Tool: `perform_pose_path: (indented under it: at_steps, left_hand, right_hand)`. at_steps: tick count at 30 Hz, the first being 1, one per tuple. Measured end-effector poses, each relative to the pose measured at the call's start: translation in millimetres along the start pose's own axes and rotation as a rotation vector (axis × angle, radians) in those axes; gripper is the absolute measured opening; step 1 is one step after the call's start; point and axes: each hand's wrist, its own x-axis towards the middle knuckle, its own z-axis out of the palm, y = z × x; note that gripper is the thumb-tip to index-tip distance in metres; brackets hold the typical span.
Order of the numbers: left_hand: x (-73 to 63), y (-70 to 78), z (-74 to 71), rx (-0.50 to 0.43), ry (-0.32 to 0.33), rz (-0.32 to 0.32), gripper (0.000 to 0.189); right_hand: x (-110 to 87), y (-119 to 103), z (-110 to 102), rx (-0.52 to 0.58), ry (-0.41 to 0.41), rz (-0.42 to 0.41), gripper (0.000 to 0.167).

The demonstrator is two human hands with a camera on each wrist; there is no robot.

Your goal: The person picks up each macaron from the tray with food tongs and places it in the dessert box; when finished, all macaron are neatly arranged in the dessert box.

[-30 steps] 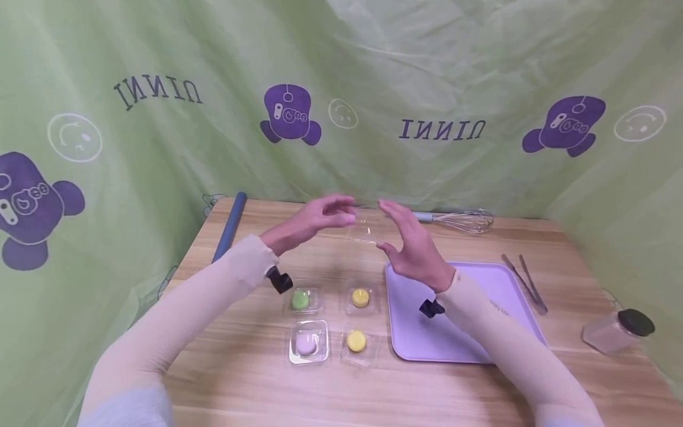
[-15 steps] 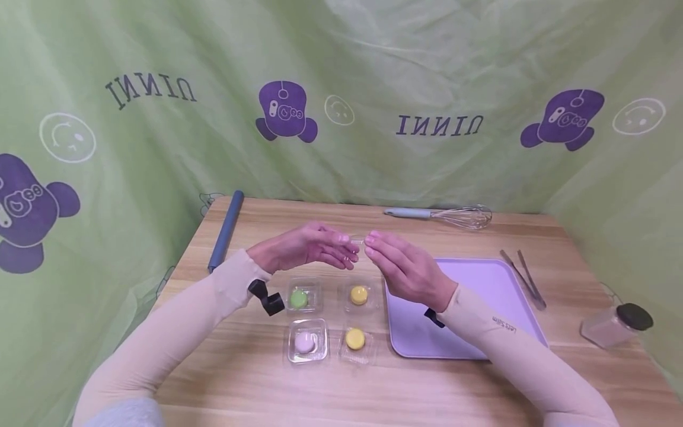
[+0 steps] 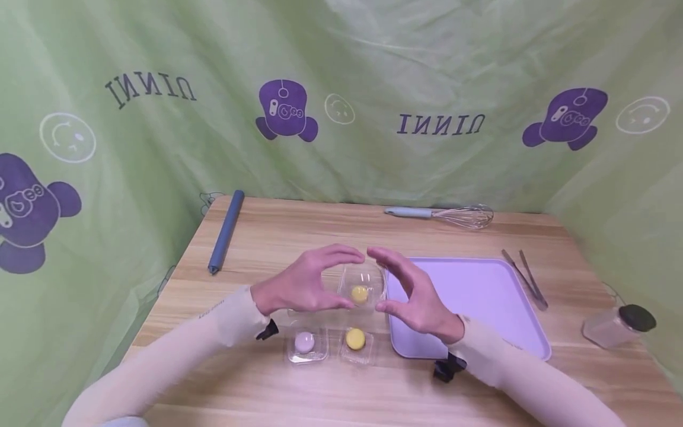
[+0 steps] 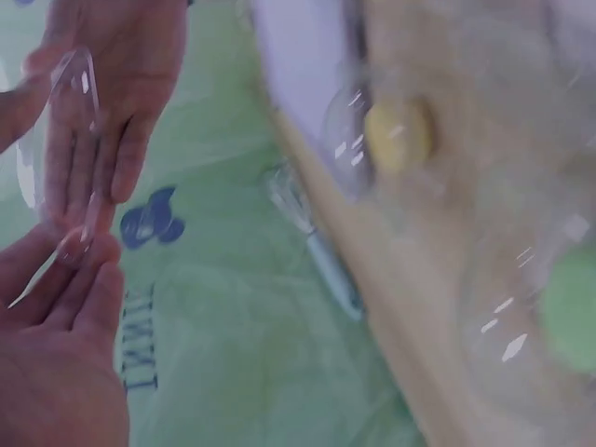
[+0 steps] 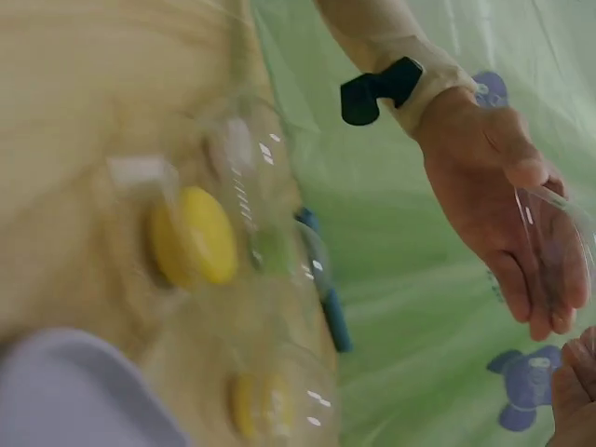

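A thin clear plastic lid (image 3: 364, 277) is held up between both hands, over the far yellow macaron (image 3: 360, 294). My left hand (image 3: 306, 280) grips its left side with thumb and fingers. On the opposite side my right hand (image 3: 418, 290) holds it, fingers curved. Seen from the left wrist, the fingertips of the left hand (image 4: 60, 317) and the right hand (image 4: 121, 102) meet the lid's edge. A pink macaron (image 3: 305, 342) and another yellow macaron (image 3: 356, 339) sit nearer in clear containers. The green macaron (image 4: 573, 307) shows in the left wrist view; my left hand hides it in the head view.
A purple tray (image 3: 469, 308) lies right of the containers. Tongs (image 3: 525, 279) and a dark-lidded jar (image 3: 619, 326) are farther right. A whisk (image 3: 461, 217) rests along the back edge, a blue rolling pin (image 3: 226, 231) at the left. Green curtain (image 3: 363, 160) encloses the table.
Both hands have come down and nearer with the clear lid, from above the back of the table to over the far yellow macaron. The lid's tilt changed on the way. The macarons stay put.
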Motion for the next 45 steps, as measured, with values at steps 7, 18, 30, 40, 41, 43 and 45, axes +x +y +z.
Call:
perform_pose_path:
  at_steps: [7, 18, 30, 40, 41, 43, 45]
  left_hand:
    - [-25.3, 3.8, 26.6, 0.043, 0.016, 0.067, 0.076]
    - [-48.2, 14.0, 47.6, 0.055, -0.251, -0.245, 0.075]
    - [-54.7, 16.0, 61.1, 0.209, -0.407, -0.264, 0.078]
    - [-52.5, 20.5, 67.3, 0.324, -0.436, -0.255, 0.071]
    - [-52.5, 20.4, 67.8, 0.327, -0.431, -0.251, 0.070]
    - [-52.7, 20.2, 68.9, 0.329, -0.415, -0.243, 0.070]
    - [-52.8, 20.2, 69.9, 0.329, -0.395, -0.239, 0.070]
  right_hand:
    - [-29.5, -4, 12, -0.158, -0.068, 0.067, 0.086]
    - [-64.1, 2, 25, -0.402, -0.192, 0.032, 0.092]
    - [-76.3, 0, 34, -0.562, -0.318, 0.088, 0.087]
    - [-78.6, 0, 41, -0.652, -0.338, 0.132, 0.079]
    - [-78.5, 0, 41, -0.658, -0.339, 0.135, 0.079]
    - [-77.7, -1, 40, -0.664, -0.351, 0.145, 0.078]
    - [-75.9, -1, 39, -0.667, -0.369, 0.159, 0.078]
